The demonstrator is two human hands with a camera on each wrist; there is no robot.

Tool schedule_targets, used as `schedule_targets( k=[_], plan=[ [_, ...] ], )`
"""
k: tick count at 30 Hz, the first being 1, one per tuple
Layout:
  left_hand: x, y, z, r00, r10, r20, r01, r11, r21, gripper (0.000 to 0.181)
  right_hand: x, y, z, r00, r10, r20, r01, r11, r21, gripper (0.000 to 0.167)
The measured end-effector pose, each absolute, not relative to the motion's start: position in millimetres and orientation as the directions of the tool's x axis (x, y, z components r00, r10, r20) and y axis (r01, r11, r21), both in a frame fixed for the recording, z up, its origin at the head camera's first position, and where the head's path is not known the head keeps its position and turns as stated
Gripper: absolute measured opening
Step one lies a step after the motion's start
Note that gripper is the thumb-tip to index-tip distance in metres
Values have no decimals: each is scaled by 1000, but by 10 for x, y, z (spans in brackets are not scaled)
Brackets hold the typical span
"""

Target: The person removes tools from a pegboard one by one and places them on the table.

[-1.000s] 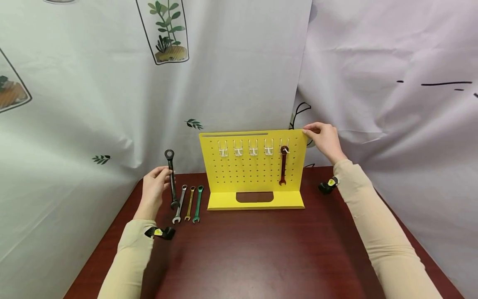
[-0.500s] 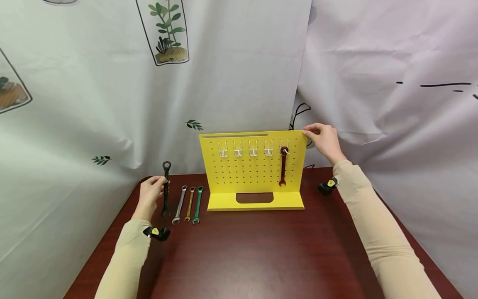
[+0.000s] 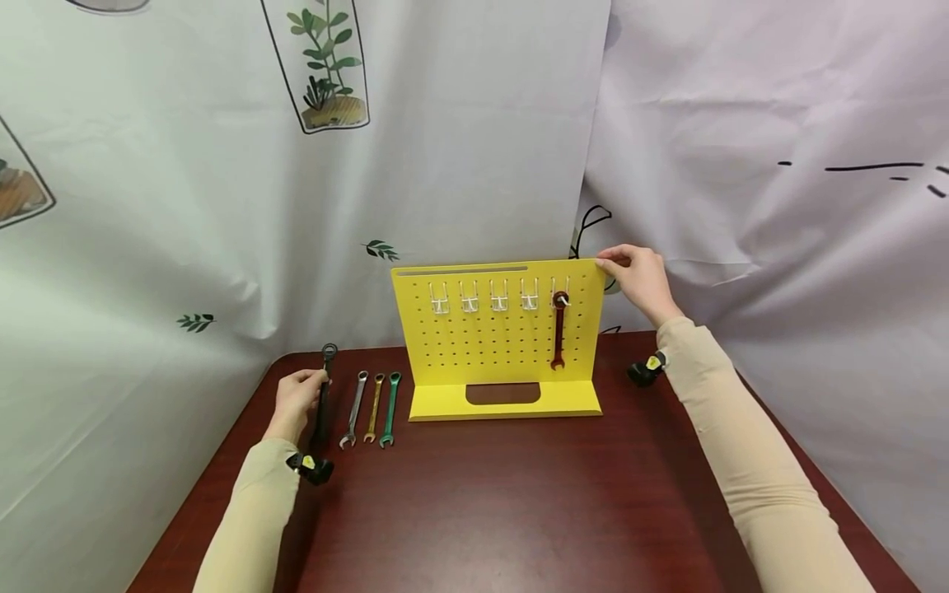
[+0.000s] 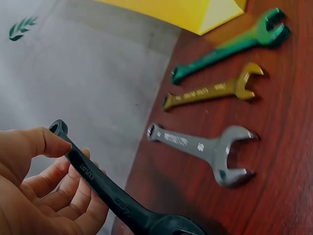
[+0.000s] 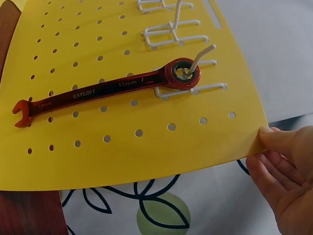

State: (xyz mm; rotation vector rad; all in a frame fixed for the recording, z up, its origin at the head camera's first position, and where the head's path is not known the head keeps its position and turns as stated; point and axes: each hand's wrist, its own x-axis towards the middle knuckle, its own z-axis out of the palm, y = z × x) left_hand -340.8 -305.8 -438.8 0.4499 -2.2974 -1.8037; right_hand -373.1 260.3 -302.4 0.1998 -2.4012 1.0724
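My left hand (image 3: 295, 401) pinches a black wrench (image 4: 110, 193) near its ring end, at the left of the table. To its right lie a silver wrench (image 3: 355, 410), a gold wrench (image 3: 374, 408) and a green wrench (image 3: 390, 410), side by side. With thumb and fingers my right hand (image 3: 641, 280) grips the upper right corner of the yellow pegboard (image 3: 489, 346). A red wrench (image 5: 102, 92) hangs by its ring from the rightmost white hook (image 5: 200, 56). In the head view the lower end of the black wrench is dark and hard to make out.
Several white hooks (image 3: 499, 296) in a row to the left of the red wrench carry nothing. The pegboard's base stands on the dark red table (image 3: 474, 502), near its back edge. A pale printed curtain (image 3: 474, 165) hangs close behind and at both sides.
My left hand has lowered the black wrench, moving it slightly left, away from over the silver wrench. The right hand keeps its grip on the pegboard corner.
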Motion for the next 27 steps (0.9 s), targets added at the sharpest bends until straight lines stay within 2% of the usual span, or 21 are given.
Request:
schedule_targets(
  k=[8,15,23,27],
  plan=[
    [-3404,-3103,-4486,-937,-348,-38,-187,408,894,31,-3705,2601,-3020,-869,71,490,-319,677,-664,27],
    [-3423,-3116,-4560,-932,-359,-44,-214,450,867,31,-3726,2583,-3014,-863,64,502,-331,678,-656,26],
    [-3448,-3125,-4617,-946,-320,-45,-233,579,781,38,-3728,2573,-3023,-864,65,500,-328,681,-655,26],
    [-3485,-3123,-4629,-945,-327,-12,-229,636,737,34,-3715,2577,-3012,-862,68,503,-328,681,-654,26]
  ],
)
